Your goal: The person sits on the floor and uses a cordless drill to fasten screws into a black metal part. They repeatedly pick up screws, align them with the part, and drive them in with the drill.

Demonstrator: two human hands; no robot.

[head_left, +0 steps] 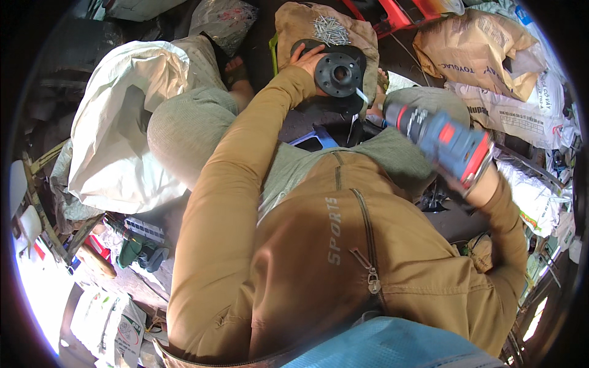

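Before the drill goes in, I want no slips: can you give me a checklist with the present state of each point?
1. Left hand steadies the black disc: ok, it rests on the disc's left edge.
2. Right hand grips the drill: ok, though the hand is mostly hidden behind it.
3. Drill tip meets the disc: ok, it sits at the lower right edge.
4. Left fingers away from the tip: ok, they lie on the far side of the disc.
5. Screws at hand: ok, a pile lies on the sack just beyond the disc.
6. Drill running: cannot tell.
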